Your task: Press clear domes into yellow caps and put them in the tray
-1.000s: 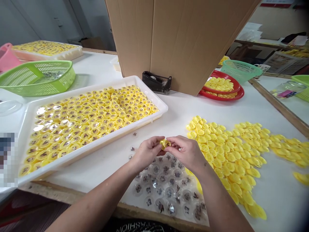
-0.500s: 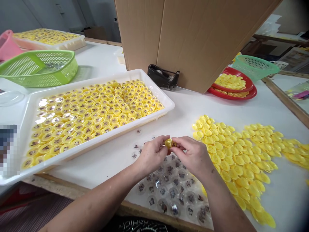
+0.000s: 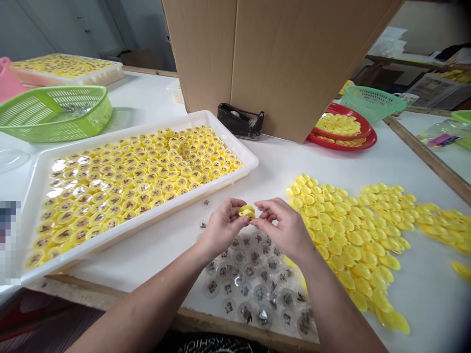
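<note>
From the head camera, the left hand [image 3: 222,223] pinches one round yellow plastic case [image 3: 247,212], partly hidden in the grip, above the bench [image 3: 147,264]; the right hand [image 3: 285,228] curls just beside it, contact unclear. Transparent discs [image 3: 259,292] overlap past counting, and one cardboard box [image 3: 275,63], top cut off, partly hides two red plates [image 3: 373,139].

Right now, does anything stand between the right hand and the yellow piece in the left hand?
Nothing visible does. The left hand holds the yellow piece, and the right hand is right beside it; whether it touches is unclear.
</note>
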Tool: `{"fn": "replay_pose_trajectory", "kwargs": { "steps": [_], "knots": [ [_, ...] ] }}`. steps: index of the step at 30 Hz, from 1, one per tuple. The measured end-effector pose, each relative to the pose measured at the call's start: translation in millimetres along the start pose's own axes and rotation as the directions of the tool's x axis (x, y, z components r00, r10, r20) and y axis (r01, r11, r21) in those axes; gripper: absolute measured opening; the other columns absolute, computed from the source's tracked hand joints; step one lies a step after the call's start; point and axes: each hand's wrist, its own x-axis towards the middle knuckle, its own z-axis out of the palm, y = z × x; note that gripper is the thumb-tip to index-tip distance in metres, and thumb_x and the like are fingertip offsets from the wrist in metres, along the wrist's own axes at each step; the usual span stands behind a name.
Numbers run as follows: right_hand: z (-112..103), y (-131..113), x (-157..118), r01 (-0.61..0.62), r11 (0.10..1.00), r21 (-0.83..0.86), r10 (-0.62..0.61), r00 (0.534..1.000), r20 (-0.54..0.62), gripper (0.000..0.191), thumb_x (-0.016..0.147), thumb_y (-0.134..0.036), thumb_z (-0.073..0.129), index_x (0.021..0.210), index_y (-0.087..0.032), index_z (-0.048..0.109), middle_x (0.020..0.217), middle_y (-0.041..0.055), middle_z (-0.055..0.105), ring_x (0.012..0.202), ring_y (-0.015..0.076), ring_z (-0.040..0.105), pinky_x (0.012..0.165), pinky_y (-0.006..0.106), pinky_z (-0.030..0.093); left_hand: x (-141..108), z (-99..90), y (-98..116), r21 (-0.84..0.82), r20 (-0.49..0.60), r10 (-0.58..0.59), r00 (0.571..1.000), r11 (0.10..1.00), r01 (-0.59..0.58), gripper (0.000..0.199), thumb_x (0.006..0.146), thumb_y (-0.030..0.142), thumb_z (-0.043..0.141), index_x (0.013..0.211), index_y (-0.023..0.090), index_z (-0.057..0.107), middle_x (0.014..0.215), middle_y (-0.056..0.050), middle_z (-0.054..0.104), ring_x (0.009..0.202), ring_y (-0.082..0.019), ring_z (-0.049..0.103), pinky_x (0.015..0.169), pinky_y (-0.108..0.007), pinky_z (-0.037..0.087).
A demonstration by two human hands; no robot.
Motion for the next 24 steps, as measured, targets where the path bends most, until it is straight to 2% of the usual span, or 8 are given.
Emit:
{"fn": "replay_pose_trajectory", "kwargs": {
  "steps": [3,5,8,16,18,21,24],
  "knots": [
    [-1.0,3.6,1.3,-0.099,0.98,0.174,0.09,0.994,0.059,0.022,0.077,-0.029,0.066,0.097,-0.022,0.063,0.096,0.0048,0.062,0.076,0.0154,0.061,0.068,0.028,0.052,-0.4,-4.3,3.0,0.106,0.036,0.097,0.995,0.989,-0.1,0.031,0.077,0.03,0.067,0.1,0.014,0.054,0.095,-0.008,0.065,0.088,-0.018,0.062,0.079,-0.031,0.049],
    [0.9,4.1,1.0,-0.146,0.946,0.288,0.117,0.986,0.117,0.02,0.078,-0.031,0.064,0.096,-0.021,0.062,0.092,0.0036,0.064,0.079,0.0164,0.062,0.072,0.03,0.052,-0.8,-6.0,4.6,0.127,0.053,0.138,0.989,0.982,-0.143,0.032,0.077,0.031,0.066,0.102,0.014,0.057,0.097,-0.008,0.065,0.089,-0.019,0.062,0.078,-0.03,0.049],
    [3.8,1.7,-0.6,-0.176,0.897,0.406,0.127,0.981,0.144,0.022,0.078,-0.033,0.065,0.095,-0.02,0.061,0.089,0.0033,0.067,0.081,0.0174,0.062,0.074,0.031,0.052,-2.2,-7.5,8.3,0.193,0.044,0.167,0.985,0.966,-0.172,0.033,0.076,0.033,0.067,0.103,0.014,0.06,0.095,-0.008,0.067,0.086,-0.019,0.063,0.076,-0.029,0.05],
    [7.9,-2.2,-4.3,-0.145,0.878,0.455,0.101,0.988,0.119,0.016,0.078,-0.031,0.065,0.089,-0.019,0.062,0.079,0.0013,0.064,0.073,0.0149,0.059,0.067,0.028,0.049,-9.0,-9.5,22.9,0.484,0.016,0.19,0.982,0.858,-0.174,0.024,0.077,0.028,0.065,0.095,0.014,0.063,0.084,-0.007,0.068,0.074,-0.017,0.063,0.066,-0.027,0.05],
    [9.8,-0.2,-4.0,-0.173,0.866,0.47,0.123,0.983,0.135,0.016,0.078,-0.032,0.065,0.087,-0.018,0.062,0.077,0.0013,0.063,0.07,0.0144,0.057,0.065,0.028,0.048,-7.4,-9.3,20.7,0.456,0.027,0.151,0.988,0.878,-0.146,0.025,0.077,0.031,0.065,0.095,0.013,0.063,0.084,-0.007,0.068,0.074,-0.018,0.063,0.066,-0.027,0.05],
    [10.0,3.9,-2.3,-0.236,0.856,0.46,0.19,0.971,0.145,0.018,0.077,-0.034,0.066,0.082,-0.018,0.061,0.071,0.0,0.059,0.065,0.0134,0.054,0.06,0.027,0.046,-3.3,-8.6,15.1,0.324,0.064,0.087,0.994,0.94,-0.103,0.031,0.08,0.035,0.061,0.1,0.011,0.06,0.087,-0.009,0.068,0.079,-0.019,0.064,0.07,-0.029,0.051],
    [6.6,7.5,0.9,-0.309,0.828,0.467,0.269,0.951,0.151,0.022,0.076,-0.039,0.067,0.08,-0.018,0.061,0.066,-0.001,0.057,0.062,0.0129,0.052,0.058,0.027,0.044,-0.1,-8.3,17.1,0.402,0.077,0.107,0.991,0.906,-0.129,0.041,0.081,0.036,0.059,0.115,0.014,0.055,0.105,-0.012,0.063,0.086,-0.019,0.062,0.073,-0.03,0.052]
  ]
}}
